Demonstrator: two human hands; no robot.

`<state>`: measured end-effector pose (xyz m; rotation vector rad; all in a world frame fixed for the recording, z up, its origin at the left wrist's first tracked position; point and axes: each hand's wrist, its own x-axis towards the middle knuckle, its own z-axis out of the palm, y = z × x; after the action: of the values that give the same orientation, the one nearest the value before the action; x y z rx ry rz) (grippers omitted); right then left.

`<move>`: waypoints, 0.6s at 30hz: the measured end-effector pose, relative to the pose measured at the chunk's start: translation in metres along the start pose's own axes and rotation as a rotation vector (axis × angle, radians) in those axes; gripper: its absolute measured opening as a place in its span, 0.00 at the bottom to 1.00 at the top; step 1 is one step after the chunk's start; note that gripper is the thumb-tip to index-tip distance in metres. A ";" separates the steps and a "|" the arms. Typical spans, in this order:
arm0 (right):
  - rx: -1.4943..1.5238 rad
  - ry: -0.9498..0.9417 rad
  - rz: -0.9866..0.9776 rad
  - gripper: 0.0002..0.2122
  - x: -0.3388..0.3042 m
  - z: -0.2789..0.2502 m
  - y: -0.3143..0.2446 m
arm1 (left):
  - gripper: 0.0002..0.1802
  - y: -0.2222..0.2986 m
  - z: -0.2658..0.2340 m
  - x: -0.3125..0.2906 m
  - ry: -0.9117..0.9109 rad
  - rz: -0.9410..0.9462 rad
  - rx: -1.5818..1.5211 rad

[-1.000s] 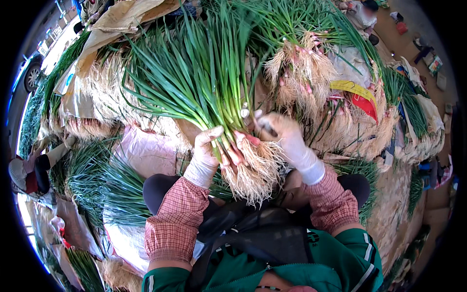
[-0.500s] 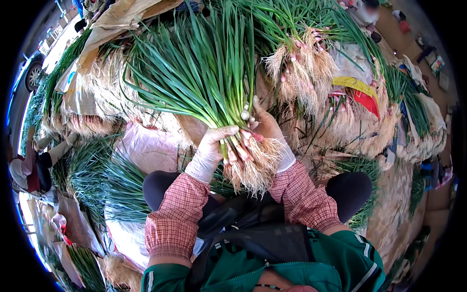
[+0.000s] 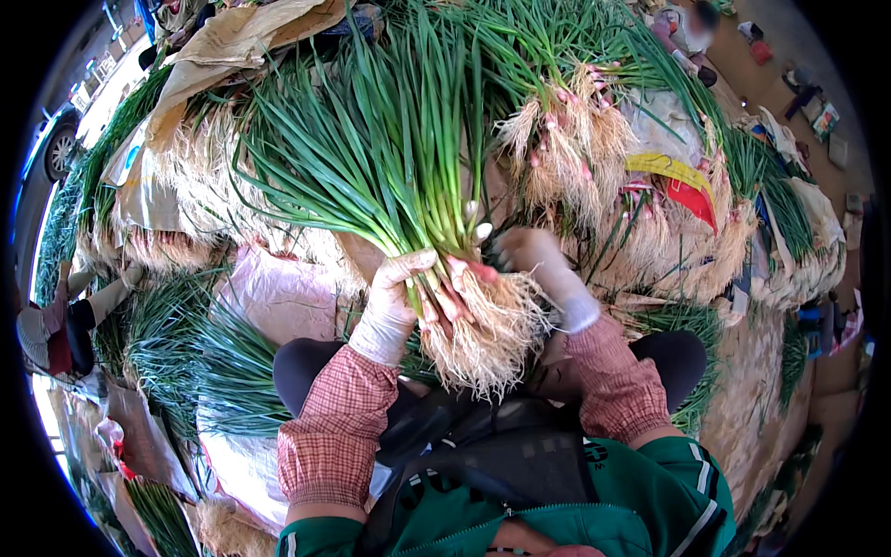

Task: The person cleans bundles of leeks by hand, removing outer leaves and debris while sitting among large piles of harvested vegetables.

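Observation:
In its white glove, my left hand (image 3: 394, 292) is closed around a bunch of green garlic (image 3: 408, 186). The long flat leaves fan up and to the left. Pinkish-white bulbs and a thick tuft of pale roots (image 3: 487, 339) hang below the grip, and a few white bulbs show at the bunch's right side. My right hand (image 3: 538, 265), also gloved, is just right of the bulbs and apart from the bunch. Motion smears its fingers, so I cannot make out whether they hold anything. Checked pink sleeves cover both forearms.
More green garlic (image 3: 566, 139) is heaped beyond and to the right, roots toward me. Other leaves (image 3: 232, 362) lie left of my knees, beside a pinkish sack (image 3: 278, 292). A brown sack (image 3: 232, 46) covers the far left heap. Another person (image 3: 60, 325) sits at the far left.
My right hand has come away from the bulbs and shifted right, now blurred. My left hand still grips the bunch, and its roots hang slightly lower.

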<state>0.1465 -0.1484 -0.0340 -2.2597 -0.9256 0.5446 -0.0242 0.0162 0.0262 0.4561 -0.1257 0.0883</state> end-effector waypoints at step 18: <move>0.374 0.156 -0.082 0.25 -0.003 -0.036 -0.081 | 0.38 -0.014 -0.024 0.013 0.110 0.006 0.025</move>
<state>0.1271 -0.1197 0.0471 -1.8898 -0.7632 0.4552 -0.0068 0.0152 0.0002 0.4748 -0.0182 0.1207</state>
